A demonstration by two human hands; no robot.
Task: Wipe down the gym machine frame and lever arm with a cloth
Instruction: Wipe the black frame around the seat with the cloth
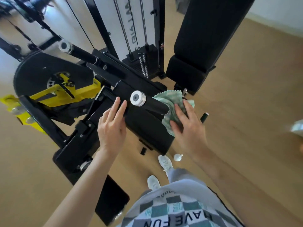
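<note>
The person's checkered shirt point(177, 210) reads "HAVE FUN", upside down in the view, while grey lettering running sideways on the machine's white panel point(136, 23) is too blurred to read.

The right hand point(188, 126) presses a green-and-white cloth point(170, 97) against the black lever arm point(147, 128). Its fingers point(177, 110) are spread and nearly straight. The cloth is bunched around the base of a short black peg point(155, 108) tipped with a white end cap point(138, 98). The left hand point(113, 126) lies flat on the arm just beside that cap, fingers straight. A black frame beam point(78, 135) runs lower left, near a yellow bracket point(65, 94). Behind stand a weight stack point(142, 66) and an upright black pad point(205, 35). On the wooden floor point(246, 95) a small white bottle point(178, 157) lies near two white shoes point(165, 163).
</note>
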